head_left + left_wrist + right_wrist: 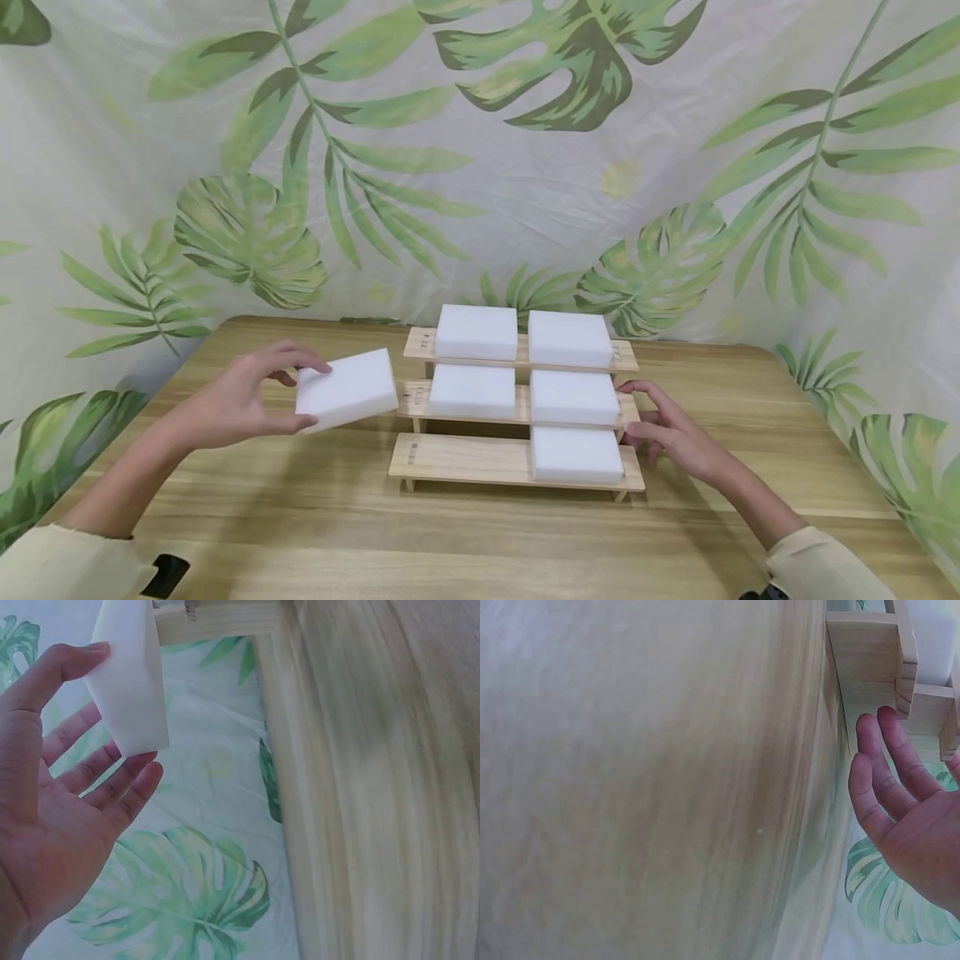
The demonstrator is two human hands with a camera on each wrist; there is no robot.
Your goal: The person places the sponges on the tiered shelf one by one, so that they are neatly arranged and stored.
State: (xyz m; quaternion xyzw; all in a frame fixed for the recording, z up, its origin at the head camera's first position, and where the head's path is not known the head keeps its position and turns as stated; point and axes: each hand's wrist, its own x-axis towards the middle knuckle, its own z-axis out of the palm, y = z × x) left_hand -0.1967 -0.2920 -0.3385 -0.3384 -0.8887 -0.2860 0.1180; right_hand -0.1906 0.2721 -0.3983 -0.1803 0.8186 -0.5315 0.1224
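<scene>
My left hand (232, 400) pinches a white sponge block (348, 387) by its left end, with the thumb at the near corner and fingers along the far edge. It is held above the table, just left of a three-tier wooden rack (457, 460). In the left wrist view the same block (131, 682) stands on edge between thumb and fingertips. My right hand (678, 442) holds the right end of the rack's middle tier between thumb and index finger. Its other fingers (892, 787) stretch loosely beside the shelf end in the right wrist view.
Two white blocks (476, 332) sit on the top tier and two more (573, 397) on the middle one. The bottom tier bears a single block (577, 454) at its right. A leaf-print curtain (525, 217) hangs behind the wooden table (480, 550).
</scene>
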